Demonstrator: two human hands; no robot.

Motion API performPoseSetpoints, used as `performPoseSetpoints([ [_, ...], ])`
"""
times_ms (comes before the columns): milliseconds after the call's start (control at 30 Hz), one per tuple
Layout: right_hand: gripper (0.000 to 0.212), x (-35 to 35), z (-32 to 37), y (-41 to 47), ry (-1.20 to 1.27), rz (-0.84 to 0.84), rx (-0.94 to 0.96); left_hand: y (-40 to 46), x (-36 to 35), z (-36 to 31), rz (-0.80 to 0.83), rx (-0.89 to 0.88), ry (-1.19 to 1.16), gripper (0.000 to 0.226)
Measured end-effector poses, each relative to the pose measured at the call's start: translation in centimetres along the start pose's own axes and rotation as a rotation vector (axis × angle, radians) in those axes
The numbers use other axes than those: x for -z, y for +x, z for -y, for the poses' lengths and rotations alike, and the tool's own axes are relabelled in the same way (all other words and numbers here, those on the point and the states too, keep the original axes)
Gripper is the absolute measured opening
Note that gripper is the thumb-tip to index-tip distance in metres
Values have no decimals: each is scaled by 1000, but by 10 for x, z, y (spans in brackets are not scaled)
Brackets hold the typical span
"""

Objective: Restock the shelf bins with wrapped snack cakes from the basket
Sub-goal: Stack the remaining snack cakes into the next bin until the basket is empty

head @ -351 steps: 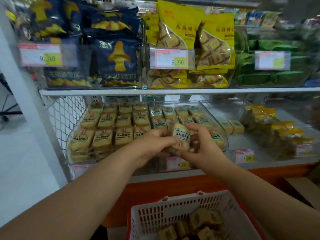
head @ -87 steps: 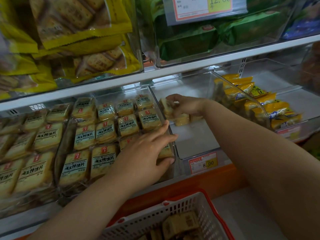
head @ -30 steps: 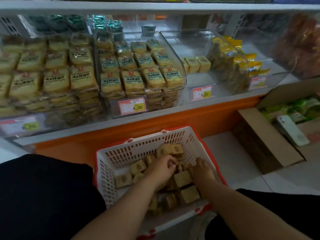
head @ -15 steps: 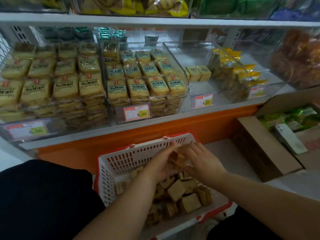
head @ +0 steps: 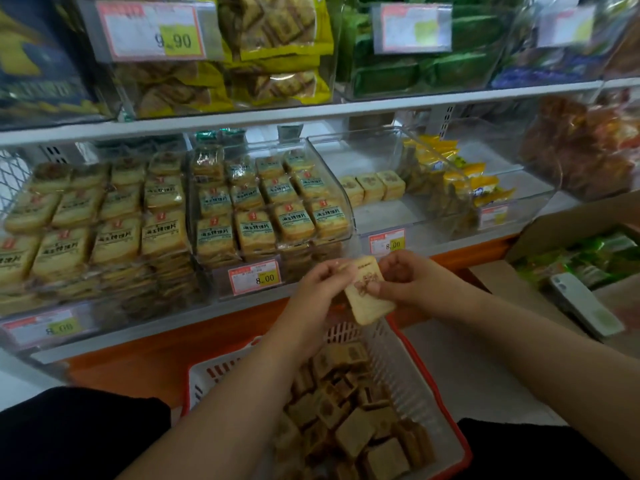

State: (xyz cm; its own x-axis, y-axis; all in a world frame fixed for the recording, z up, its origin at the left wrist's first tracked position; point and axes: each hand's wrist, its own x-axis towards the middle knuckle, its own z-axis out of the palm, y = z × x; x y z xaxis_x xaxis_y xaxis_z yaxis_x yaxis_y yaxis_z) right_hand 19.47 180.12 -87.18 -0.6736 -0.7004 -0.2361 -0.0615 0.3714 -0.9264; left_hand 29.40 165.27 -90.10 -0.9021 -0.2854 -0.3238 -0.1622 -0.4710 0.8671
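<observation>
Both bare forearms reach forward from the bottom edge and meet in the middle. The left hand and the right hand are raised, with curled fingers pinching one pale square wrapped cake between them.

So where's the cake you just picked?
In the head view the cake is mid-frame, pinched between the left hand and right hand, above the basket and in front of the shelf bins.

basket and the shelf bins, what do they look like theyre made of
Basket: looks like moulded matt plastic, white slotted walls with a red rim. Shelf bins: clear, glossy rigid plastic, probably acrylic; the stacked cakes show straight through the walls and the edges catch light.
</observation>
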Motion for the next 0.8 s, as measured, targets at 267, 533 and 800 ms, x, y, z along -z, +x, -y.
performPoseSetpoints([
  [267,30,38,21,56,209,-284,5,52,24,-71,-110,-712,1703,59],
  [533,35,86,30,135,242,-350,-85,88,36,-57,-41,-839,1991,71],
  [800,28,73,22,221,-268,-9,-409,96,33,-61,42,-796,1933,64],
])
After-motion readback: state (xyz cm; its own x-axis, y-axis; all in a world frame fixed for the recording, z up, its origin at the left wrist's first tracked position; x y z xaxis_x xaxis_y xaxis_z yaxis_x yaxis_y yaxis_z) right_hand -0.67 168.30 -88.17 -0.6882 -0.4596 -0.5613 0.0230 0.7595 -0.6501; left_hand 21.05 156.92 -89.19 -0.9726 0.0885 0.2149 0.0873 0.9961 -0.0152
